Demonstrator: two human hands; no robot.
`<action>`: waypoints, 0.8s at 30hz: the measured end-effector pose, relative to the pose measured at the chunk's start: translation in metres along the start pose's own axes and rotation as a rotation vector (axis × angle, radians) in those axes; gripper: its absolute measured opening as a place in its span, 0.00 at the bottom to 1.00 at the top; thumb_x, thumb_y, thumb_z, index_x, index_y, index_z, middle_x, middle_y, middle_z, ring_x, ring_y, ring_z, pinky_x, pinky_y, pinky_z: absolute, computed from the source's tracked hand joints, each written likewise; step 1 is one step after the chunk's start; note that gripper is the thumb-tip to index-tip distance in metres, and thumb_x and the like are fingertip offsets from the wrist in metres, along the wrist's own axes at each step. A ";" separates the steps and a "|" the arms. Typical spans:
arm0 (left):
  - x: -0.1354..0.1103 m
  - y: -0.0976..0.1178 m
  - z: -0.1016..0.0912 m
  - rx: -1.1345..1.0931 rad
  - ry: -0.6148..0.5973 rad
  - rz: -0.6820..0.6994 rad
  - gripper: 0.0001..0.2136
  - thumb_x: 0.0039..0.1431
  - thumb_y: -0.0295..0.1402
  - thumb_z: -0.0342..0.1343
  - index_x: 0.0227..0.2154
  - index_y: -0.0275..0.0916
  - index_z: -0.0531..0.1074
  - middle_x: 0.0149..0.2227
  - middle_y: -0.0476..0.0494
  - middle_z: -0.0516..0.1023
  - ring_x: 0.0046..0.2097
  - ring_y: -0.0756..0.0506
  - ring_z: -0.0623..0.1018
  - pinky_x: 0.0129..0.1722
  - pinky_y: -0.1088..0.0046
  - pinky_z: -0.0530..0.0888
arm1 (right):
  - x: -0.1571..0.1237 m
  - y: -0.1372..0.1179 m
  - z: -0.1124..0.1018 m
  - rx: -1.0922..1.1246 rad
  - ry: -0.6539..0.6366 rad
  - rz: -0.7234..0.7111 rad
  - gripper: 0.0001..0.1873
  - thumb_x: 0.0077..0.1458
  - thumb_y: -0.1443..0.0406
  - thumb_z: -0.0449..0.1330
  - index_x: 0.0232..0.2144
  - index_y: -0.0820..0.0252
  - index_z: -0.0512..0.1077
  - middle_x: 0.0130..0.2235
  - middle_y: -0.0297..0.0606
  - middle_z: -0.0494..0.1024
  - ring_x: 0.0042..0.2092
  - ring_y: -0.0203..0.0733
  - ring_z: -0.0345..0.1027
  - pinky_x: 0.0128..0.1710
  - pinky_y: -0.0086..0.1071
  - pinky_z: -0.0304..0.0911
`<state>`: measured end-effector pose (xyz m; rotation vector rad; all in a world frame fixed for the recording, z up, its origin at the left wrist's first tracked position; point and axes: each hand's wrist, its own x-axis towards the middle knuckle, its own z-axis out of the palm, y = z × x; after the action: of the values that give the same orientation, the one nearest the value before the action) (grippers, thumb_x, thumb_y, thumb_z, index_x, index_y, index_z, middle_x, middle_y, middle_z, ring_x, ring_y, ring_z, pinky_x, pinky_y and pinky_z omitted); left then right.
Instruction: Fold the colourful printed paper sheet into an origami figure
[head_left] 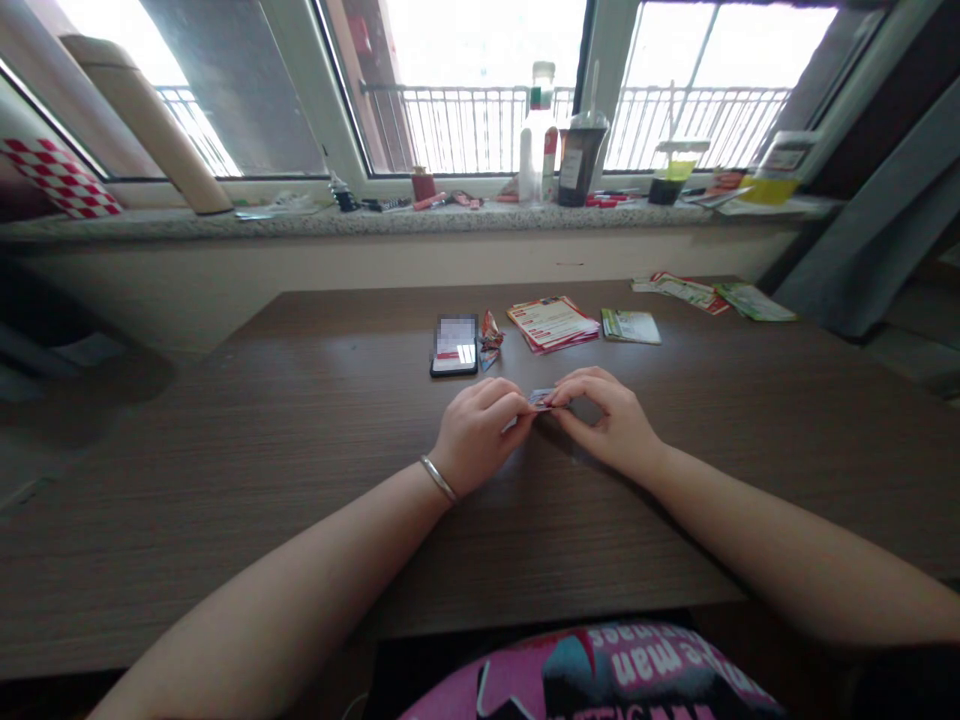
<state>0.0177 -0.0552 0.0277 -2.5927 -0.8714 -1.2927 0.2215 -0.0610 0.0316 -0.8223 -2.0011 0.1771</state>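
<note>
Head view: a small folded paper point(541, 399) sits just above the brown table point(300, 470), in the middle, near the person. The left hand point(480, 430) and right hand point(607, 420) both pinch it, fingertips pressed together on it. A little farther are a phone point(454, 345), a folded paper bird point(490, 338) and a pile of flyers point(553, 323). Bottles point(538, 135) stand far off on the windowsill point(225, 222).

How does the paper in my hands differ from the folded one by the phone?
The held paper lies low, pinched between left hand and right hand; the folded figure sits untouched beside the phone. The held paper is mostly hidden; the folded figure shows fully. Both are small, colourful.
</note>
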 end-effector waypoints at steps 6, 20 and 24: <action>-0.001 -0.003 0.002 -0.007 -0.009 -0.016 0.04 0.58 0.29 0.53 0.28 0.38 0.68 0.30 0.47 0.72 0.33 0.50 0.71 0.33 0.75 0.69 | 0.001 0.002 0.000 0.009 0.005 -0.005 0.04 0.51 0.70 0.60 0.30 0.55 0.71 0.33 0.35 0.79 0.39 0.41 0.70 0.44 0.40 0.66; 0.000 0.002 0.000 0.078 -0.052 0.064 0.07 0.59 0.32 0.51 0.27 0.39 0.69 0.29 0.47 0.72 0.31 0.49 0.70 0.32 0.73 0.67 | 0.001 -0.003 0.000 0.014 -0.035 -0.031 0.05 0.51 0.70 0.60 0.31 0.55 0.71 0.34 0.35 0.78 0.40 0.41 0.70 0.43 0.39 0.67; 0.001 0.003 -0.002 0.141 -0.073 0.126 0.07 0.59 0.31 0.51 0.25 0.39 0.68 0.28 0.47 0.72 0.31 0.49 0.69 0.33 0.73 0.67 | 0.001 -0.003 0.000 0.028 -0.064 -0.056 0.05 0.50 0.71 0.60 0.30 0.55 0.71 0.33 0.34 0.77 0.40 0.41 0.69 0.44 0.40 0.65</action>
<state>0.0180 -0.0578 0.0302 -2.5525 -0.7661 -1.0700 0.2197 -0.0625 0.0340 -0.7508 -2.0747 0.2005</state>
